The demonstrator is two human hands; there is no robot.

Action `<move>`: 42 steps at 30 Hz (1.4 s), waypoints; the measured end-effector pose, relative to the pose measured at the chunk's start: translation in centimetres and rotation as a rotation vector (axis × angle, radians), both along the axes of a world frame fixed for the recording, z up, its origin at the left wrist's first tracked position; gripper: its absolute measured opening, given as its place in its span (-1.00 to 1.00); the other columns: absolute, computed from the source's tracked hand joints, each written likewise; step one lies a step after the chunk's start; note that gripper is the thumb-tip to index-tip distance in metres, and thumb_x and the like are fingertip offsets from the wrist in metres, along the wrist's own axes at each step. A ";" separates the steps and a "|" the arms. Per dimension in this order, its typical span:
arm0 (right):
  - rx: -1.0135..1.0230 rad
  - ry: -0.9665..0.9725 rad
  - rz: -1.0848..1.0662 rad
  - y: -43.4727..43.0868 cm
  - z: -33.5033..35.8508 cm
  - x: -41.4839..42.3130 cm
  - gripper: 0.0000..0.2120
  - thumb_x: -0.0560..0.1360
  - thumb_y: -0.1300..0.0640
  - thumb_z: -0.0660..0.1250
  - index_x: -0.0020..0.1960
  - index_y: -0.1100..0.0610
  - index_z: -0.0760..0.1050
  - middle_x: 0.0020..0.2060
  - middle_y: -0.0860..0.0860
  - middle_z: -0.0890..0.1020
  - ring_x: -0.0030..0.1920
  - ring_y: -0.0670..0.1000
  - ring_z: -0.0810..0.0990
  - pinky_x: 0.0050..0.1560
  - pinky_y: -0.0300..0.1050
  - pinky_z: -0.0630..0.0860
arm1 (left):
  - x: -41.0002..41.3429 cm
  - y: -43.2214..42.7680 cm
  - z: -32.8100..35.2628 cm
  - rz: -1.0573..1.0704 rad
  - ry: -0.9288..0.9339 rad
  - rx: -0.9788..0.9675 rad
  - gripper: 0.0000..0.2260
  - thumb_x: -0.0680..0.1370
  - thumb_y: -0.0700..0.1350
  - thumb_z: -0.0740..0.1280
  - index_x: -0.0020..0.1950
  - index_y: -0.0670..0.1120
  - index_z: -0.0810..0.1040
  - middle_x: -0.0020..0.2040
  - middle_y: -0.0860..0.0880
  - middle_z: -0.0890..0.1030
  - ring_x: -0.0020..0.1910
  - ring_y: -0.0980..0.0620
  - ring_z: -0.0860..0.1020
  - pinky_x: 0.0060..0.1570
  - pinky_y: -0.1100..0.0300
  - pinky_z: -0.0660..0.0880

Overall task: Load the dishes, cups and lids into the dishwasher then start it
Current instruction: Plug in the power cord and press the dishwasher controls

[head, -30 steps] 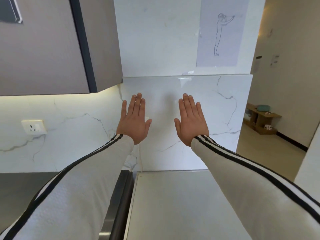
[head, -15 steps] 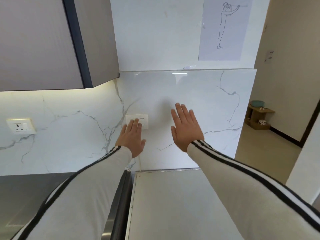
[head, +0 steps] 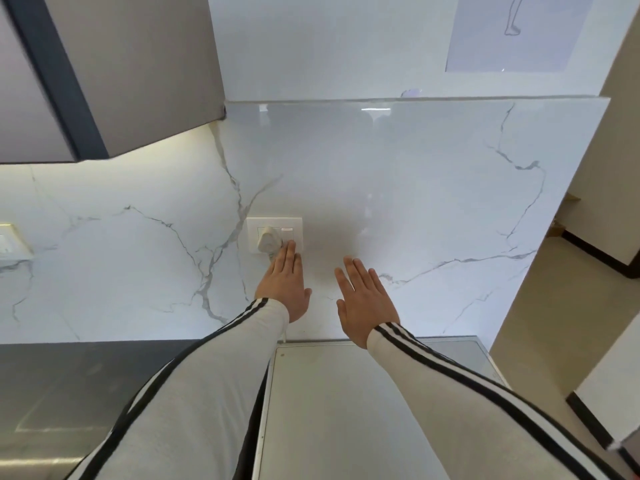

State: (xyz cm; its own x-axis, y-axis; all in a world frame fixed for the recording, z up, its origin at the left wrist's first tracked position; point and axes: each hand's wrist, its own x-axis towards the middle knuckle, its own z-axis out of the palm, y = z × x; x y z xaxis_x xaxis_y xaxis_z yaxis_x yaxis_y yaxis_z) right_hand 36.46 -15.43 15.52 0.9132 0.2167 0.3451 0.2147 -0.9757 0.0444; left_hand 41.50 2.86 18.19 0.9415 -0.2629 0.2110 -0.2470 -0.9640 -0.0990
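At the far left edge a second wall socket (head: 8, 240) sits on the marble backsplash (head: 398, 188), lit from under the grey wall cabinet (head: 135, 67) hanging above it. Below lies a dark countertop (head: 69, 379), and just beside it, to the right, the pale flat top of an appliance (head: 329, 410) that may be the dishwasher, though its front and controls are out of sight, and no dishes, cups or lids show anywhere.

Near the middle, a white switched socket (head: 274, 234) is set into the marble with a cream plug (head: 268, 241) in it. The person's left hand (head: 285, 287) reaches up to it, flat, fingers together, the longest fingertip touching the socket plate at the switch just right of the plug; nothing is pinched or held. Its sleeve is white with black stripes.

The right hand (head: 363, 301) is beside it, a little apart, open with fingers loosely spread, empty, held in front of the bare marble; whether it touches the wall I cannot tell. Higher up on the right a paper sheet (head: 512, 32) with a line drawing is stuck to the wall, and beyond the marble's edge a doorway opens onto a beige floor (head: 561, 306)
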 end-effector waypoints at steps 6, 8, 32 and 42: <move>0.016 0.066 0.005 0.0 -2.1 0.0 -0.41 0.65 -0.01 -0.02 0.61 0.09 -0.13 0.59 0.07 -0.22 0.58 0.06 -0.25 0.56 0.03 -0.20 | 0.3 -0.1 -1.1 0.001 -0.017 -0.070 -0.29 0.66 0.13 0.09 0.60 -0.24 -0.15 0.57 -0.16 -0.37 0.58 -0.09 -0.28 0.51 0.07 -0.21; 0.024 0.067 -0.002 -0.1 -2.1 -0.3 -0.41 0.65 0.00 -0.01 0.61 0.09 -0.12 0.59 0.07 -0.21 0.58 0.06 -0.24 0.56 0.03 -0.21 | 0.0 -0.1 -0.9 0.008 -0.010 -0.078 -0.29 0.66 0.13 0.10 0.60 -0.24 -0.15 0.57 -0.16 -0.36 0.58 -0.09 -0.27 0.52 0.07 -0.19; 0.045 0.267 -0.007 -4.6 -7.9 -24.6 -0.41 0.66 -0.01 -0.05 0.61 0.11 -0.16 0.59 0.09 -0.21 0.58 0.07 -0.23 0.56 0.03 -0.20 | -28.2 -3.5 -11.0 0.059 0.305 -0.042 -0.31 0.66 0.10 0.08 0.61 -0.19 -0.19 0.61 -0.12 -0.27 0.59 -0.07 -0.24 0.57 0.01 -0.14; 0.036 0.420 -0.071 -1.7 -15.8 -42.9 -0.42 0.66 -0.02 -0.04 0.61 0.12 -0.10 0.60 0.09 -0.15 0.59 0.08 -0.19 0.56 0.03 -0.17 | -44.7 -0.4 -18.4 -0.018 0.463 -0.017 -0.34 0.67 0.09 0.08 0.61 -0.17 -0.15 0.62 -0.11 -0.21 0.60 -0.07 -0.20 0.57 0.02 -0.14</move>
